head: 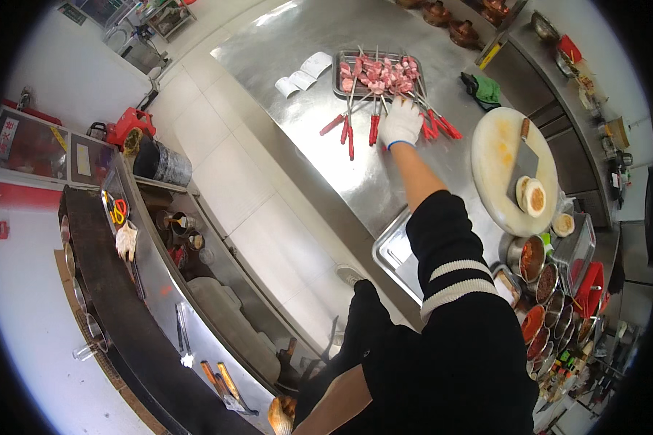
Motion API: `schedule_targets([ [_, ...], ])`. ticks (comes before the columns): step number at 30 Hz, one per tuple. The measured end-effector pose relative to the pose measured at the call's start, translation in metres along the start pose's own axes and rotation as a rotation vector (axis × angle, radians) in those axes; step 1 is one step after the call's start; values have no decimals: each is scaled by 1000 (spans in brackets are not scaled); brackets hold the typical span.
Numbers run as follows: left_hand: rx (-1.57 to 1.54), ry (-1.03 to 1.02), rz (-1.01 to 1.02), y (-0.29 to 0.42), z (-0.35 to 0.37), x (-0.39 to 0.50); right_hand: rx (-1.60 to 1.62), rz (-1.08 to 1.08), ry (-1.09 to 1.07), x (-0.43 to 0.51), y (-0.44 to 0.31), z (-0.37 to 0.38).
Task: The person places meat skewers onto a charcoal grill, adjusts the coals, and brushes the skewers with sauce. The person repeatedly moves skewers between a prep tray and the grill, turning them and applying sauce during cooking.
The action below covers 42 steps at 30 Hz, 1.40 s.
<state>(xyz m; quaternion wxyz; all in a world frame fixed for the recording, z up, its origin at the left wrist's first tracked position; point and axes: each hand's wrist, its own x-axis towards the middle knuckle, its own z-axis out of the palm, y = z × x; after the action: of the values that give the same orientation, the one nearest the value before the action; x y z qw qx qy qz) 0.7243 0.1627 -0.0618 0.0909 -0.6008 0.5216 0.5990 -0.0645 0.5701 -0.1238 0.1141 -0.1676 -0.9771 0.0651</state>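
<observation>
My right hand [401, 123], in a white knit glove with a blue cuff, reaches over red-handled metal skewers at the near edge of a metal tray [337, 81]. Its fingers lie over the skewer shafts; the grip underneath is hidden. Chunks of raw meat [378, 73] are threaded on the skewers and rest in the tray. Several red handles [350, 142] stick out over the tray's rim onto the steel table [326, 179]. My left hand [282, 414], in a stained glove, is low in the picture beside the grill counter, partly cut off, its fingers unclear.
Right of my arm, a round cutting board [490, 163] bears a cleaver [527, 157] and flatbreads [534, 198]. Pots of sauce [532, 261] stand nearer me. A long black grill [114, 304] runs along the left, with tongs [182, 331] and scissors [119, 211] on its ledge.
</observation>
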Motion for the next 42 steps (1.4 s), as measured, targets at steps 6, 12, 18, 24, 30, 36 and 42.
schedule_targets([
  [6, 133, 134, -110, 23, 21, 6, 330, 123, -272, 42, -67, 10],
  [12, 215, 168, -89, 39, 20, 20, 466, 512, -360, 47, -89, 40],
  [18, 307, 200, -28, 28, 5, 37, 515, 449, -106, 60, -70, 35],
  [24, 228, 196, -16, 29, 14, 46, 340, 51, -61, 52, -68, 27],
  [30, 42, 113, -124, 49, 46, 36, 28, 73, -189, 30, -70, 55],
  [36, -95, 163, -3, 65, 55, 34, 180, 68, -279, 37, -55, 53],
  [42, -110, 157, 321, 114, 78, 54, 904, 33, -326, 7, -47, -42],
])
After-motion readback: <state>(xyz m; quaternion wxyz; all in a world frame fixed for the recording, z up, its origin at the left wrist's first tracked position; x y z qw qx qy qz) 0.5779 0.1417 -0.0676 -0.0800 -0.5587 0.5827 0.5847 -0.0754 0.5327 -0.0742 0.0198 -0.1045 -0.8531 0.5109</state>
